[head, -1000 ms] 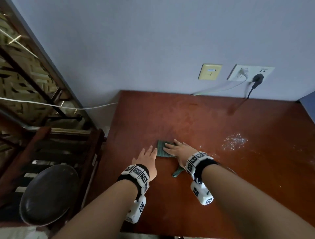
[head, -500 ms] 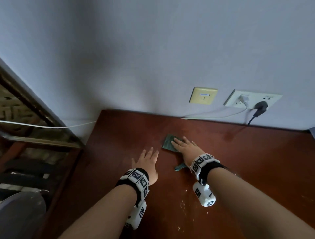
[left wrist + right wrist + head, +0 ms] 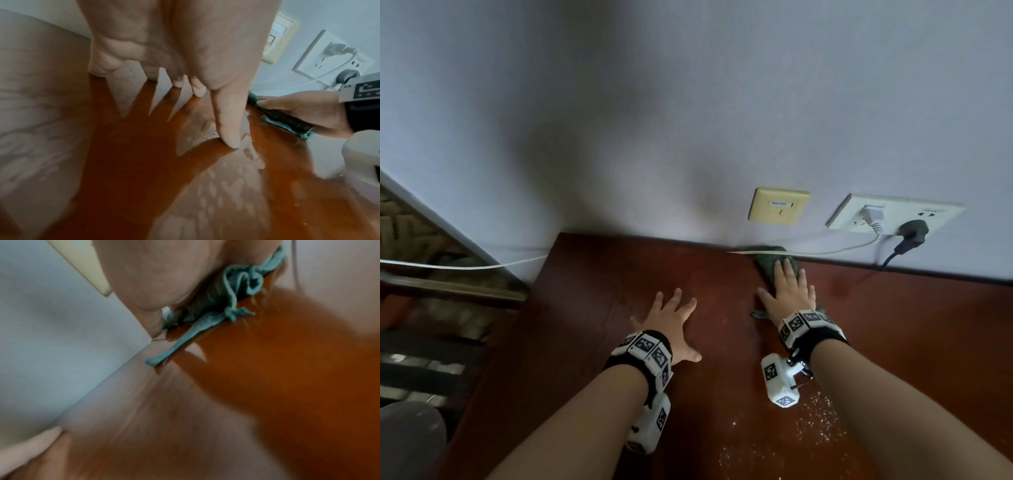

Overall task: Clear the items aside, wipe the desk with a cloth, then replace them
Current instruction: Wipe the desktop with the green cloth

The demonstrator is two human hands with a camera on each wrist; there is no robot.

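One desk, reddish-brown, with its far edge against the wall. One cloth, dark green, lies on the desk at that far edge, touching the wall, under the right hand. The right hand lies flat on the cloth, fingers straight and close together, pressing it down; a crumpled corner of the cloth sticks out beside the wrist. The left hand rests palm down on the bare desk, left of the cloth and apart from it, fingers spread wide and holding nothing.

Two wall plates above the desk's far edge: one yellowish plate and, to its right, one white socket. The socket holds two plugs, one white plug and one black plug. Pale crumbs are scattered on the desk nearer the person than the cloth, by the right forearm
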